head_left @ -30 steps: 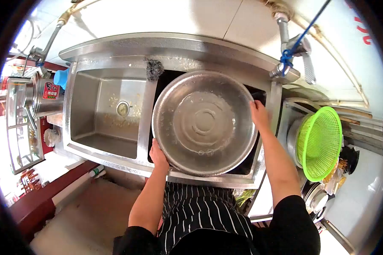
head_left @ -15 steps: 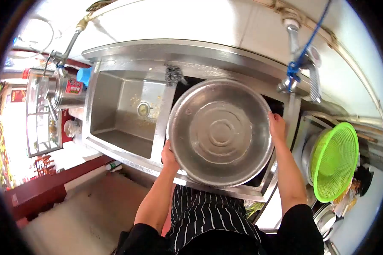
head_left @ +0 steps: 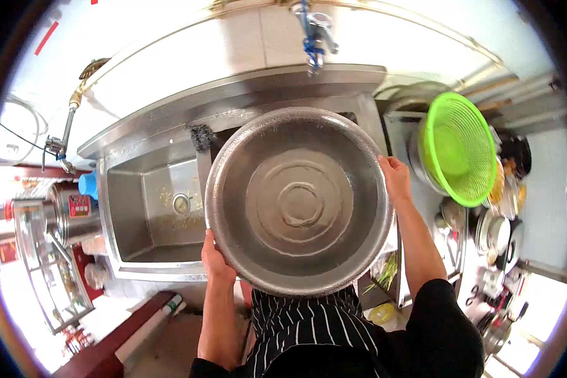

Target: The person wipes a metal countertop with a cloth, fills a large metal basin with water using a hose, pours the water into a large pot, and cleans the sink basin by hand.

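Note:
A large round metal basin (head_left: 299, 268) is held between my two hands, in front of my striped apron (head_left: 305, 318). My left hand (head_left: 217, 259) grips its left side near the rim. On the opposite side, my right hand (head_left: 394, 176) has its fingers at the rim. The basin's ringed bottom shines, and a thin layer of clear liquid seems to lie in it. It covers most of the right part of the steel sink (head_left: 164, 274) and reaches past the front edge. A dark wire scourer (head_left: 201, 137) sits on the divider, touching or close to the basin.
Left of the basin is a sink bowl with food bits around its drain (head_left: 181, 203). A tap (head_left: 315, 38) tied with blue cord hangs above the back ledge. A green plastic colander (head_left: 463, 151) stands at the right. A blue cup (head_left: 88, 184) is by the left edge.
The basin looks larger and nearer, raised and drawn toward my body, with both hands still on it. My view has turned right, so the tap and colander appear farther left.

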Available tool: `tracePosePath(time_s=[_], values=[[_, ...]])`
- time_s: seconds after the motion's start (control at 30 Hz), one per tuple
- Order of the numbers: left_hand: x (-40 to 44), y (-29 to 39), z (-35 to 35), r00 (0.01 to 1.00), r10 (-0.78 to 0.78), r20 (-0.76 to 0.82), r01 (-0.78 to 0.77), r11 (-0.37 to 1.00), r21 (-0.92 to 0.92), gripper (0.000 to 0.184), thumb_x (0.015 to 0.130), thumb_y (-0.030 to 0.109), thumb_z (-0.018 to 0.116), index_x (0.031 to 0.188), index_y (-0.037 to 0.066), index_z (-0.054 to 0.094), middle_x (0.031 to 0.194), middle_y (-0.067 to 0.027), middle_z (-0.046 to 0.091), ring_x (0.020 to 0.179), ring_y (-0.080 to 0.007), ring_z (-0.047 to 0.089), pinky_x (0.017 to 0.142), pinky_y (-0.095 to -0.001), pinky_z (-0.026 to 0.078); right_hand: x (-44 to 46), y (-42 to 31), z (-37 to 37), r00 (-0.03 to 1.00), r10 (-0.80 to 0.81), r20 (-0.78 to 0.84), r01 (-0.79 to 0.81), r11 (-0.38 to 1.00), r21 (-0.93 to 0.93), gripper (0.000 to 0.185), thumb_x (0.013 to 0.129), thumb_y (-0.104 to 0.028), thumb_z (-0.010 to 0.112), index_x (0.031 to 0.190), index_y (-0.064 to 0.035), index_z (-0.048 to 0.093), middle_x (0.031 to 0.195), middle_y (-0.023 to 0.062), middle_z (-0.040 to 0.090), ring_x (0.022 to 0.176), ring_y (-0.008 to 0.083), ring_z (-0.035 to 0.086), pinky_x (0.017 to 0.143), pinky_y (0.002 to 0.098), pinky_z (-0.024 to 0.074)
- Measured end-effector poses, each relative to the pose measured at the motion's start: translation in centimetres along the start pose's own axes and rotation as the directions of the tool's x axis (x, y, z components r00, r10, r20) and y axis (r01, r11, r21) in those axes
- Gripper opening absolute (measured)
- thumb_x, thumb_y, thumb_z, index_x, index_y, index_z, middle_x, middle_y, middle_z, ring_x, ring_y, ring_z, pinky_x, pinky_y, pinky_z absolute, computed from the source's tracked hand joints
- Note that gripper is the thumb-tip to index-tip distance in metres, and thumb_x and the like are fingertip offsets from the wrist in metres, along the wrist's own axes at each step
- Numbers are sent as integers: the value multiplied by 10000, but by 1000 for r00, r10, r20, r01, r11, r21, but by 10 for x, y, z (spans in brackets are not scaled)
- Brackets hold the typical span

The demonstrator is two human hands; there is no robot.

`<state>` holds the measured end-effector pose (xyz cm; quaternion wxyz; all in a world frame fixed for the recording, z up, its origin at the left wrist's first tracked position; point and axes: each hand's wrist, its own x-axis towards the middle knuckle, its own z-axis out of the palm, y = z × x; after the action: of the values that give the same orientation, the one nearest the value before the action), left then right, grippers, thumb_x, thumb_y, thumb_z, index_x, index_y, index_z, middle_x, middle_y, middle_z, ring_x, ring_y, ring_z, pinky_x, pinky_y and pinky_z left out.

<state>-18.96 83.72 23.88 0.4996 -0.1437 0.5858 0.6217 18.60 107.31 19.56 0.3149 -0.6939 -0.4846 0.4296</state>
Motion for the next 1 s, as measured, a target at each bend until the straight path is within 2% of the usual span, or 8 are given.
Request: tracePosePath(time_s=[0.2, 0.3, 0.37, 0.6, 0.7, 0.83, 0.9, 1.0], values=[[-40, 26, -16, 958, -42, 285, 5, 991, 131, 439, 1059, 340, 438, 1295, -11, 555, 1247, -147, 629, 1113, -283, 617, 977, -427, 502, -127, 23, -63, 975, 128, -181, -94, 978, 187, 424, 920, -352, 664, 956, 66, 719, 811, 72, 694, 759, 139, 598, 727, 318, 489], [-69, 26, -8, 971, -85, 222, 35, 975, 221, 422, 1046, 339, 478, 1280, 0, 568, 1233, -132, 640, 1103, -281, 621, 981, -424, 499, -195, 44, -96, 945, 154, -289, -85, 967, 239, 428, 921, -354, 660, 998, 63, 724, 808, 83, 697, 751, 157, 605, 717, 335, 497], [-73, 16, -15, 942, -134, 306, 41, 955, 293, 419, 1041, 341, 492, 1281, 8, 571, 1240, -130, 639, 1113, -286, 618, 989, -437, 492, -238, 60, -119, 914, 208, -348, -153, 972, 179, 413, 925, -351, 657, 1005, 48, 729, 794, 88, 686, 751, 150, 599, 712, 335, 493], [-132, -61, -33, 846, -312, 431, 55, 857, 513, 450, 1050, 327, 463, 1338, -12, 531, 1312, -150, 598, 1148, -293, 602, 1001, -458, 479, -405, 136, -193, 809, 300, -506, -124, 928, 351, 327, 953, -284, 645, 878, 29, 702, 689, 17, 627, 638, 89, 537, 588, 292, 448], [-165, -117, -42, 779, -374, 503, 14, 813, 583, 484, 1051, 347, 450, 1364, -19, 509, 1347, -161, 576, 1194, -312, 574, 1023, -469, 464, -481, 183, -227, 705, 288, -648, -126, 950, 285, 317, 944, -276, 642, 889, 31, 700, 709, 17, 643, 669, 105, 552, 629, 316, 469], [-221, -193, -49, 614, -541, 574, -20, 717, 697, 522, 1044, 375, 418, 1407, 3, 473, 1400, -162, 536, 1262, -339, 524, 1083, -479, 408, -576, 256, -278, 592, 385, -708, -144, 915, 378, 332, 933, -291, 637, 922, 34, 698, 738, 76, 675, 707, 129, 600, 678, 336, 493], [-235, -235, -53, 485, -635, 601, -34, 673, 739, 533, 1048, 387, 388, 1419, 12, 466, 1410, -157, 530, 1280, -341, 509, 1088, -481, 399, -622, 286, -304, 527, 396, -752, -198, 918, 345, 373, 910, -341, 642, 943, 26, 701, 802, 177, 702, 775, 232, 683, 740, 390, 518], [-302, -301, -74, 399, -727, 559, -87, 577, 812, 522, 1055, 376, 363, 1423, 20, 465, 1424, -152, 524, 1291, -339, 504, 1091, -478, 395, -706, 335, -337, 429, 418, -800, -201, 908, 367, 410, 897, -374, 634, 963, 24, 704, 885, 208, 716, 867, 316, 709, 788, 415, 526]])
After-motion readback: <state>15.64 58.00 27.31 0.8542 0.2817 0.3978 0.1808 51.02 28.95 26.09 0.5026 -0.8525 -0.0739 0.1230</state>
